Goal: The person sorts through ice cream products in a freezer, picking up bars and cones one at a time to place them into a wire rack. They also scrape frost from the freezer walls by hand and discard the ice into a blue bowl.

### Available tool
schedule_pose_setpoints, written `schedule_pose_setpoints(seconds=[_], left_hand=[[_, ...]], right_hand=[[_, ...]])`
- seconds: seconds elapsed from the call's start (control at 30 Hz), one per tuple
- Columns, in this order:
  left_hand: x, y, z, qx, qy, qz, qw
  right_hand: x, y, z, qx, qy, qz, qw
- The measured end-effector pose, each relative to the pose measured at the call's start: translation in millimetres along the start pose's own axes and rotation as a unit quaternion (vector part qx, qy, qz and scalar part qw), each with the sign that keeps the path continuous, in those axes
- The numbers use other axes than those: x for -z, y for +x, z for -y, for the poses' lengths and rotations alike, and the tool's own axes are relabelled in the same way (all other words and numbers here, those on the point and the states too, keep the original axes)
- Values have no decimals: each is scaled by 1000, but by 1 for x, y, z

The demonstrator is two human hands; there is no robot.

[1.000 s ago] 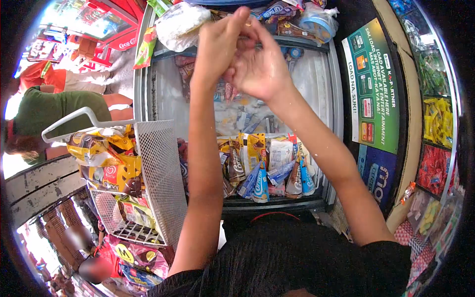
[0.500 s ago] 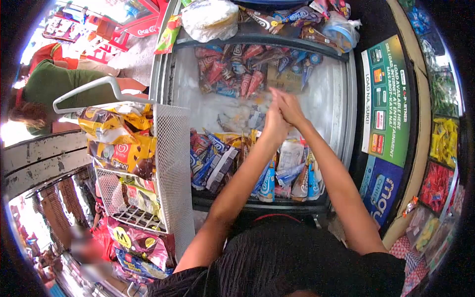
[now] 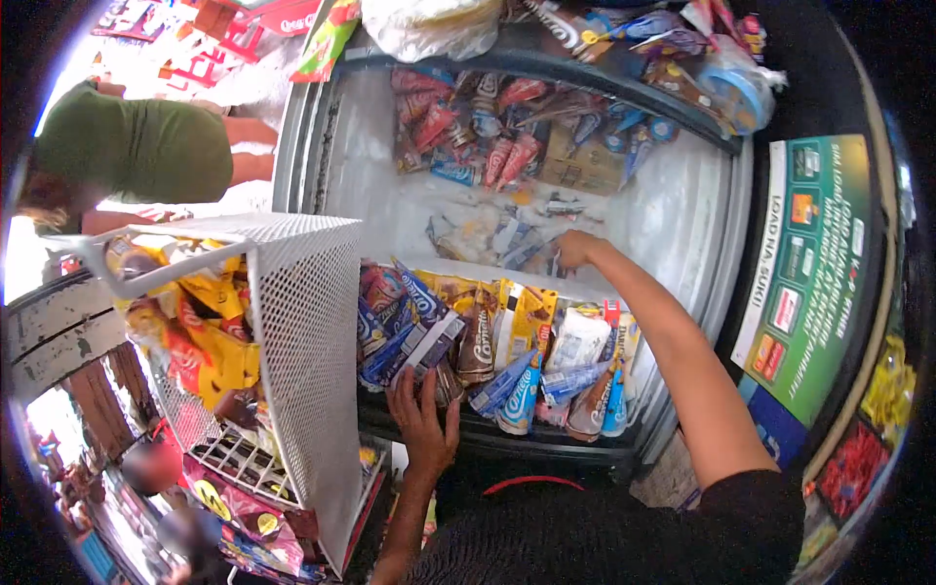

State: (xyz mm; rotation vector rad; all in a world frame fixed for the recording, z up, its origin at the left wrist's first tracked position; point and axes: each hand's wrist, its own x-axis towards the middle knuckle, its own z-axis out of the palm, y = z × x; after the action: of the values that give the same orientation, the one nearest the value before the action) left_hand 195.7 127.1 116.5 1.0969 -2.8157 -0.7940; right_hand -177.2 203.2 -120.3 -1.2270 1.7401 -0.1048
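I stand over an open chest freezer point(image 3: 327, 166). My left hand point(image 3: 425, 417) rests on its near rim with fingers spread, touching the dark ice-cream packs point(image 3: 414, 336) at the front left. My right hand point(image 3: 575, 249) reaches into the middle of the freezer, fingers curled down onto a loose pile of small wrapped ice pops point(image 3: 492, 234); whether it grips one is hidden. Blue and brown wrapped cones point(image 3: 517, 390) stand along the front row between my arms. More red and blue cones point(image 3: 487, 132) and a cardboard box point(image 3: 577, 168) lie at the far end.
A white mesh basket point(image 3: 304, 331) full of yellow ice-cream packs point(image 3: 210, 336) stands tilted at the freezer's left side. A person in a green shirt point(image 3: 146, 146) bends beyond it. A green poster point(image 3: 809, 263) hangs on the right. A white bag point(image 3: 429, 24) and a blue-lidded tub point(image 3: 736, 97) sit on the far rim.
My hands were pressed together above the freezer and have come apart. The left dropped to the near rim; the right went down onto the ice pops. The view tilted lower.
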Motion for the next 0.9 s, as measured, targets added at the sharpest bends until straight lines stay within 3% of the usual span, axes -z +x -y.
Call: schedule_pose_setpoints(seconds=[0.07,0.2,0.27,0.4,0.53,0.6,0.67,0.77,0.83,0.9], left_hand=[[-9,-12,5,3,36,26,999],[-17,-18,15,-16,61,18,998],[-17,-19,14,-13,79,23,997],[-20,-19,15,-20,123,40,991],[-20,-18,12,7,128,47,991],[-20,-17,11,39,132,60,989],[-18,-21,11,44,130,58,989],[-22,-20,12,57,120,53,990],[-18,-25,14,70,120,55,989],[-22,-27,16,77,130,56,987]], right_hand=[[-9,32,0,-8,-117,116,986],[-40,92,9,28,-147,162,975],[-45,109,28,110,-135,92,980],[-23,117,73,156,-243,125,949],[-42,194,81,255,-281,53,924],[-58,243,99,336,-216,3,917],[-71,270,114,446,-252,-106,852],[-102,284,111,408,-248,-160,864],[-134,288,77,401,-271,-146,863],[-156,271,37,359,-383,-111,844]])
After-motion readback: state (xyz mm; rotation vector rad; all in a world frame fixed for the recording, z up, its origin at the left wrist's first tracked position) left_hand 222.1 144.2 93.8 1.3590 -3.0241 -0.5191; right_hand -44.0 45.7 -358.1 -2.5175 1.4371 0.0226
